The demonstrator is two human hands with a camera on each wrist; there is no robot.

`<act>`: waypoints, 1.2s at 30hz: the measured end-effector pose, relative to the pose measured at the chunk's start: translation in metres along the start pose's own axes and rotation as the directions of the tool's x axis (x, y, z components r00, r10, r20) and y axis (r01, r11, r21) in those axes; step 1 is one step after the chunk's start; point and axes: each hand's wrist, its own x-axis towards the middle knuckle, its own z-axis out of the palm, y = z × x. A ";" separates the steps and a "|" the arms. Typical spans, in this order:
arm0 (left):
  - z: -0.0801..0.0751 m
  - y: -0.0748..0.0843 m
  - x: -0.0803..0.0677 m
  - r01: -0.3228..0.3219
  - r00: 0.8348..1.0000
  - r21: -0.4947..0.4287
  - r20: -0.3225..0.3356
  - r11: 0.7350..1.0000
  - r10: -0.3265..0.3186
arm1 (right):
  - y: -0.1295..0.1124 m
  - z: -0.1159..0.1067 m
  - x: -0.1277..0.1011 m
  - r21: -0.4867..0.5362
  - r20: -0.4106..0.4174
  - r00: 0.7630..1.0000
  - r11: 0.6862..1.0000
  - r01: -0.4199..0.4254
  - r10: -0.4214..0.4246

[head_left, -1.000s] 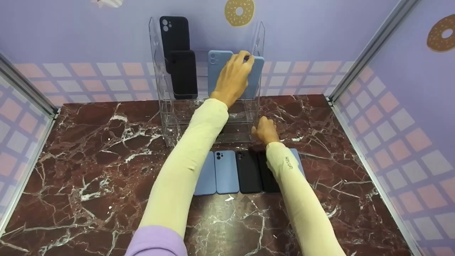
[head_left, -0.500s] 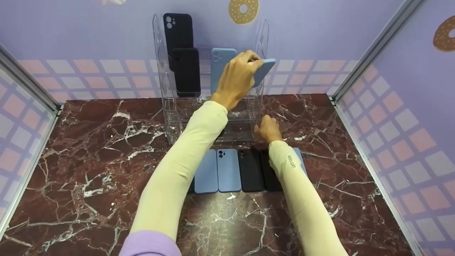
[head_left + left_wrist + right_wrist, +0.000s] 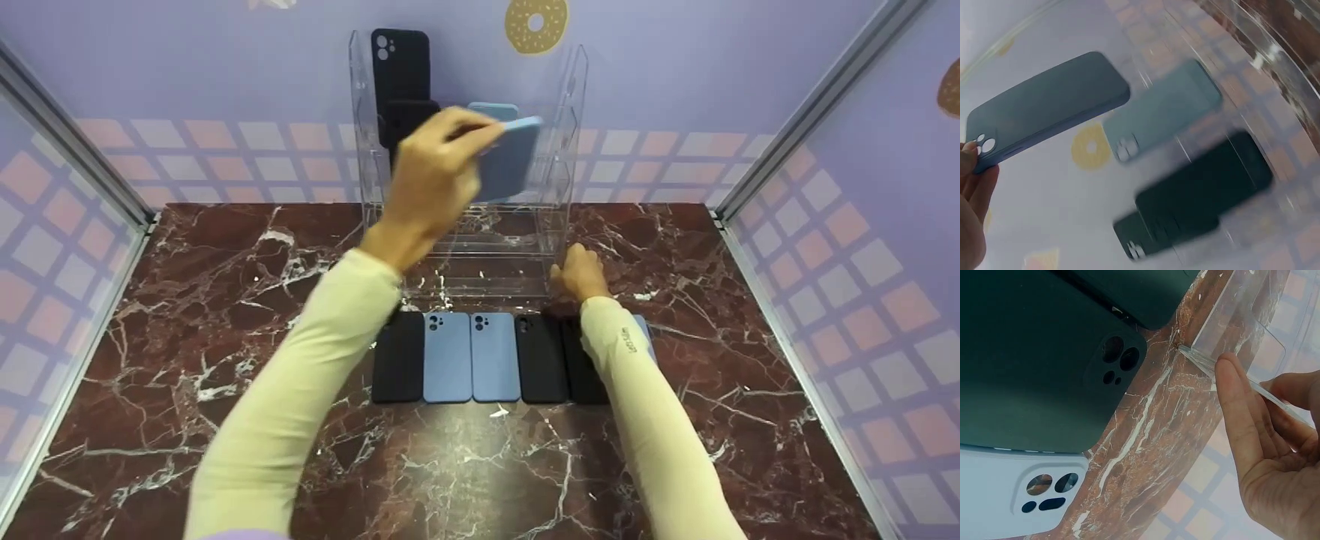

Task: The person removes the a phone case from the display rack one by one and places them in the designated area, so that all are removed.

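My left hand (image 3: pixel 435 176) pinches a blue phone case (image 3: pixel 511 161) by its upper corner, in front of a clear tiered display rack (image 3: pixel 566 161). The left wrist view has thumb and fingers at the camera-hole end of that case (image 3: pixel 1050 107), which is off the rack. Behind it in the rack, another blue phone case (image 3: pixel 495 111) leans, partly covered. Two black phone cases (image 3: pixel 401 67) overlap at the rack's left; my hand partly hides the lower. My right hand (image 3: pixel 581 271) grips the rack's lower right side panel (image 3: pixel 1202 360) between thumb and fingers.
A row of phone cases lies along the rack's front: a black case (image 3: pixel 398 358), two blue cases (image 3: pixel 472 360), a black case (image 3: pixel 543 360) and others partly under the right sleeve. Patterned walls enclose the dark marbled tabletop (image 3: pixel 225 442) at the back and sides.
My left hand has lifted the blue phone case out of the rack's right side, tilted it and carried it left. My right hand keeps its grip on the rack. The head view has shifted slightly.
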 end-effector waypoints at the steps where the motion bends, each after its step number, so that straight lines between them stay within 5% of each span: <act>1: -0.006 -0.004 -0.005 0.019 1.000 -0.010 -0.009 1.000 -0.019 | 0.001 0.000 0.000 0.001 -0.002 1.000 1.000 -0.001 0.001; 7: -0.043 -0.027 -0.038 0.185 0.982 -0.018 0.036 0.983 -0.184 | 0.008 -0.001 0.001 0.028 -0.001 1.000 1.000 -0.002 0.002; 11: -0.067 -0.042 -0.065 0.350 0.928 0.006 0.132 0.937 -0.348 | 0.010 -0.002 0.001 0.029 -0.009 1.000 1.000 0.002 -0.001; 17: -0.093 -0.067 -0.109 0.530 0.789 0.079 0.319 0.844 -0.526 | 0.009 -0.002 0.001 0.024 -0.022 1.000 1.000 0.012 -0.011; 20: -0.100 -0.080 -0.134 0.608 0.691 0.122 0.405 0.784 -0.599 | 0.007 -0.002 0.001 0.023 -0.018 1.000 1.000 0.011 -0.011; 25: -0.100 -0.102 -0.169 0.722 0.493 0.196 0.527 0.663 -0.693 | 0.007 0.000 0.001 0.031 -0.015 1.000 1.000 0.004 -0.003; 27: -0.097 -0.109 -0.180 0.729 0.459 0.214 0.554 0.651 -0.695 | 0.007 0.000 0.001 0.021 -0.013 1.000 1.000 0.009 -0.009; 30: -0.091 -0.118 -0.193 0.730 0.443 0.207 0.582 0.652 -0.681 | 0.007 0.000 0.000 0.010 -0.011 1.000 1.000 0.011 -0.011; 36: -0.076 -0.128 -0.212 0.720 0.439 0.208 0.603 0.662 -0.666 | 0.007 -0.001 -0.001 0.020 -0.016 1.000 1.000 -0.003 0.003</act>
